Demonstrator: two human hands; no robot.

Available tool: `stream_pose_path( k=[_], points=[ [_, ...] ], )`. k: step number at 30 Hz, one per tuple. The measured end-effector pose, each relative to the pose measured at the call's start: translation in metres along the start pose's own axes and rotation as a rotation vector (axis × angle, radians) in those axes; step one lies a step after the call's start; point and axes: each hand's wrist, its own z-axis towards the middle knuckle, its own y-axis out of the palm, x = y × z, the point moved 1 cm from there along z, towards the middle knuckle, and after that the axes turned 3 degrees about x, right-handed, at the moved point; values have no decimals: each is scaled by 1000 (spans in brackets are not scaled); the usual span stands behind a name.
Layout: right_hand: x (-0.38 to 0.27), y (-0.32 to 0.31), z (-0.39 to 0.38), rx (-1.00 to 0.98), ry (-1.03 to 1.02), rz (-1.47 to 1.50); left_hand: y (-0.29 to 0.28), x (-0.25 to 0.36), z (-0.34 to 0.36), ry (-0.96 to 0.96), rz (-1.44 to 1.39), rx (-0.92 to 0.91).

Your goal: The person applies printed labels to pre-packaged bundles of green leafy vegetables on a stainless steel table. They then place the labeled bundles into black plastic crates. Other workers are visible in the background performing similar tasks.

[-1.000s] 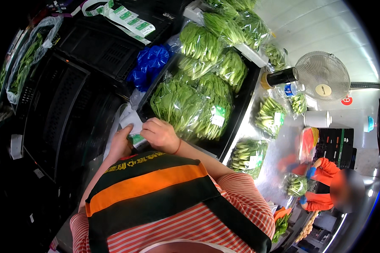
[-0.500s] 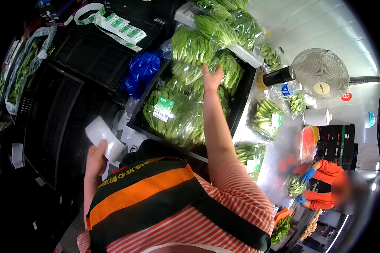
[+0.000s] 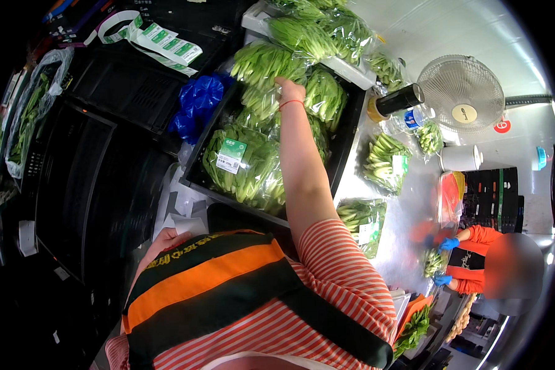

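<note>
Right hand (image 3: 290, 92) sat at twelve o'clock, fingers bent against bagged greens (image 3: 266, 61) at far end of black crate (image 3: 346, 139); could not tell whether grip was closed. Left hand (image 3: 165, 239), eight o'clock, partly behind apron (image 3: 209, 271), seemed to pinch white paper (image 3: 190, 226). Labelled bag (image 3: 248, 176) lay in crate, ten o'clock. Blue plastic (image 3: 197, 106) lay just outside, also ten.

Place: produce-packing room | bagged greens (image 3: 250, 176) | label strip (image 3: 165, 44) | black crate (image 3: 346, 139) | metal table (image 3: 406, 243)
</note>
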Motion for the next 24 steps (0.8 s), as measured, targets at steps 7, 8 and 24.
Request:
stream_pose_path(
  k=[7,8,24],
  points=[
    [26,-50,-123,-244,158,453,-22,-1,22,118,-74,328],
    [35,-62,-146,-229,139,390,-13,9,25,208,-180,298],
    [64,-31,-277,-701,-1534,-653,0,28,63,301,-312,229]
  ],
)
